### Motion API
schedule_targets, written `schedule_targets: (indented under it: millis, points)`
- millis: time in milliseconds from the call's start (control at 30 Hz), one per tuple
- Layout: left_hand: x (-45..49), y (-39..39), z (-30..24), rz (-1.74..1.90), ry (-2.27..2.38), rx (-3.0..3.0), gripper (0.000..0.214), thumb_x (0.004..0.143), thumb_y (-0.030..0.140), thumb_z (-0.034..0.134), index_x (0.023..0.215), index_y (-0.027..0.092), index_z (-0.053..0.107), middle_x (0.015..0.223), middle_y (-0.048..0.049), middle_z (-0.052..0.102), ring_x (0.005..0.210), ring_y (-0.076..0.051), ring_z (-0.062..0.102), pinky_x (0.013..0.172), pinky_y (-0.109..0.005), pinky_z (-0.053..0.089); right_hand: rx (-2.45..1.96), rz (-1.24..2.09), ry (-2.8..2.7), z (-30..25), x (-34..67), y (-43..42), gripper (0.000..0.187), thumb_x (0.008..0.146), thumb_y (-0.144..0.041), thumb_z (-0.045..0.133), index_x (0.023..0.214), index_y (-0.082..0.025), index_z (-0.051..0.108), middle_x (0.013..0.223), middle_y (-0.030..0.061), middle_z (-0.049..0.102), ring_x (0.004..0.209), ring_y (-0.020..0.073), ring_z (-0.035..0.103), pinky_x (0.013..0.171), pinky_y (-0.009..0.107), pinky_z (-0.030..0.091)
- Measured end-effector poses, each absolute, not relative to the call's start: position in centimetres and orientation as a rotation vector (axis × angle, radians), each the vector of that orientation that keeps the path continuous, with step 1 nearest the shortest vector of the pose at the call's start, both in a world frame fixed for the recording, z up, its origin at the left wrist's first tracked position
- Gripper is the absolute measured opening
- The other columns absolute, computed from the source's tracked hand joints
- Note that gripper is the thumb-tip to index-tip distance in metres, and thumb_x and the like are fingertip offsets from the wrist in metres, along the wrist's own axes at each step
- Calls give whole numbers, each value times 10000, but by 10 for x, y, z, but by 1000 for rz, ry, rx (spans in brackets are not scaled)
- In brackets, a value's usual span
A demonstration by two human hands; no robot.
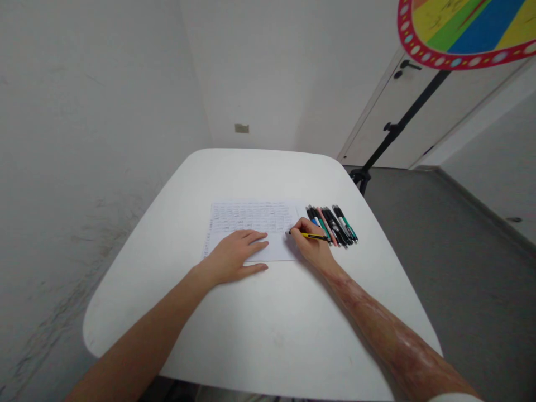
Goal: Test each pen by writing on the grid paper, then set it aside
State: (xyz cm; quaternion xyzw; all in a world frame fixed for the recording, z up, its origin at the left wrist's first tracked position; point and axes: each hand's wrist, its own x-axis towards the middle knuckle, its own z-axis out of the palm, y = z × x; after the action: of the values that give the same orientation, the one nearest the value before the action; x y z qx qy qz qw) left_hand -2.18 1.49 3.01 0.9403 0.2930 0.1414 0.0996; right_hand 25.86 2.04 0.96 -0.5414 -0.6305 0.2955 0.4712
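Observation:
A sheet of paper (276, 245) lies on the white table (268, 324), its upper part covered with rows of small writing too fine to read. My left hand (238, 254) rests flat across the sheet's lower left part, fingers spread. Pinched in my right hand (312, 243) is a yellow and black pen (312, 236); its tip is at the paper's right side, by the lower rows of writing. Just beyond that hand lies a row of several pens (337, 226), mostly black, with some green and pink ones among them.
Walls stand close on the left and behind the table, with a socket plate (242, 128) on the far one. To the right, a colourful wheel (469, 28) sits on a black stand (393, 131) in front of a white door (381, 106). Grey floor (427, 234) shows beyond the table's right edge.

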Motion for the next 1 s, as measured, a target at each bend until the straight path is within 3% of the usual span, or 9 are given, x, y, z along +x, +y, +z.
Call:
schedule_targets:
  millis: [467, 600, 733, 800, 900, 1000]
  points:
    - [-22, 15, 27, 446, 868, 2752, 535, 1096, 579, 604, 1539, 279, 618, 1638, -118, 599, 1456, -332, 599, 1206, -542, 503, -1347, 754, -1464, 11, 258, 21, 233, 930, -294, 626, 718, -257, 537, 672, -12, 547, 656, 192, 487, 627, 351, 338]
    - [-21, 14, 28, 446, 867, 2761, 529, 1098, 576, 602, 1525, 265, 627, 1624, -128, 609, 1447, -336, 604, 1202, -543, 509, -1375, 816, -1435, 17, 255, 19, 279, 1056, -422, 570, 853, -257, 668, 699, 25, 639, 650, 217, 544, 659, 376, 396]
    - [-21, 14, 29, 442, 858, 2766, 522, 1097, 569, 610, 1512, 254, 635, 1616, -134, 615, 1438, -338, 609, 1196, -541, 516, -1296, 858, -1513, 15, 254, 21, 125, 1003, -352, 625, 1030, -261, 706, 701, -1, 638, 634, 203, 532, 620, 350, 370]
    - [-21, 14, 28, 451, 858, 2762, 521, 1096, 572, 608, 1515, 265, 636, 1609, -135, 620, 1437, -338, 609, 1192, -547, 517, -1261, 834, -1540, 12, 256, 25, 19, 914, -272, 660, 916, -254, 666, 718, -13, 615, 649, 185, 516, 613, 334, 355]
    - [-21, 14, 27, 459, 856, 2761, 523, 1092, 573, 612, 1513, 263, 641, 1606, -141, 621, 1439, -344, 609, 1191, -554, 516, -1273, 806, -1505, 7, 257, 30, 176, 834, -229, 644, 714, -251, 517, 664, -31, 521, 632, 162, 455, 598, 323, 320]
    - [-21, 14, 26, 464, 859, 2758, 517, 1089, 572, 619, 1501, 260, 650, 1600, -139, 626, 1431, -344, 615, 1188, -551, 519, -1311, 794, -1463, 6, 256, 31, 208, 824, -239, 628, 686, -255, 473, 623, -40, 473, 614, 158, 414, 584, 323, 287]
